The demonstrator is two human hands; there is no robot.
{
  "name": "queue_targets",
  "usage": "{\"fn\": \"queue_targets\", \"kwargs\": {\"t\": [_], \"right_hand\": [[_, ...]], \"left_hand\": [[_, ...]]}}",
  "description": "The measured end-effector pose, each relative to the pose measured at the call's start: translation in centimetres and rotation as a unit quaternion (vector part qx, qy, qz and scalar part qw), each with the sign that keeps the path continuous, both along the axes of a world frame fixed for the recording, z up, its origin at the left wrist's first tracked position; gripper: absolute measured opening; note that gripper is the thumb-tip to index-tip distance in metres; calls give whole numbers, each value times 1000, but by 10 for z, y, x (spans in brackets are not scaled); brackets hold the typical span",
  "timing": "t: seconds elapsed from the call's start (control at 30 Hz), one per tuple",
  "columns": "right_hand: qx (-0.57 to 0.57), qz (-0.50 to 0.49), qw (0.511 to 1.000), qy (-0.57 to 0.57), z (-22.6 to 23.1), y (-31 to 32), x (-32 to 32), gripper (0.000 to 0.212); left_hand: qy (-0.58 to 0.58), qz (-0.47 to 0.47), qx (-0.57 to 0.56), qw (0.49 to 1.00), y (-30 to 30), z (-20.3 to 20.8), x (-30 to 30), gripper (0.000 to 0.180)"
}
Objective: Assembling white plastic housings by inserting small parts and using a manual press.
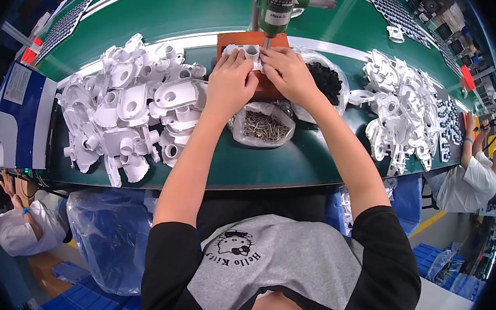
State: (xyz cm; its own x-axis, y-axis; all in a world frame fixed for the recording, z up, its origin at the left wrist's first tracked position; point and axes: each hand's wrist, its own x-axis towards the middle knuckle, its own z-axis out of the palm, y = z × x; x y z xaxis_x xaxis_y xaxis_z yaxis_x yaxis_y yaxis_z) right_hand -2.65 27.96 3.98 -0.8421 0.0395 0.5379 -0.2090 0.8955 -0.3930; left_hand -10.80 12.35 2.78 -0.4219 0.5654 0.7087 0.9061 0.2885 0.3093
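A white plastic housing point(251, 52) with a round tube end lies on the orange fixture block point(225, 39), under the spindle of a green bench press point(279, 7). Curled over its left side, my left hand point(230, 86) presses and grips it. My right hand point(292, 77) has its fingers closed at the right side, close to the metal spindle. The fingers cover much of the housing. Just below the fixture sits a clear bag of small metal screws point(264, 126). A bag of small black parts point(324, 82) is right of my right hand.
A large pile of white housings point(133, 103) spreads over the green table at left, another pile of white parts point(402, 105) at right. A blue and white machine box point(20, 111) stands far left. Blue plastic-lined bins point(112, 241) sit below the table edge. Other people work at both sides.
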Motion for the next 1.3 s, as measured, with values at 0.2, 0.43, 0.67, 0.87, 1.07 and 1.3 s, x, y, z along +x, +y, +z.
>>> {"fn": "queue_targets", "kwargs": {"t": [0.2, 0.43, 0.67, 0.87, 1.07, 1.3], "right_hand": [[-39, -10, 999, -1, 20, -6, 13, 20], [104, -5, 992, -70, -16, -57, 74, 20], [113, -66, 990, -46, -33, -73, 76, 15], [100, -59, 993, -31, -39, -74, 72, 8], [-106, 17, 994, -22, -24, -54, 66, 9], [-272, -75, 959, -41, 15, -16, 23, 16]], "left_hand": [[-17, -5, -9, 1000, -3, 5, 2, 13], [7, 2, 11, 1000, 1, -3, 0, 14], [-1, 4, 15, 1000, 0, 1, 3, 14], [-18, 0, 11, 1000, 0, -2, 2, 14], [-13, -5, 8, 1000, 0, -3, 0, 15], [0, 5, 7, 1000, -1, -1, 0, 14]]}}
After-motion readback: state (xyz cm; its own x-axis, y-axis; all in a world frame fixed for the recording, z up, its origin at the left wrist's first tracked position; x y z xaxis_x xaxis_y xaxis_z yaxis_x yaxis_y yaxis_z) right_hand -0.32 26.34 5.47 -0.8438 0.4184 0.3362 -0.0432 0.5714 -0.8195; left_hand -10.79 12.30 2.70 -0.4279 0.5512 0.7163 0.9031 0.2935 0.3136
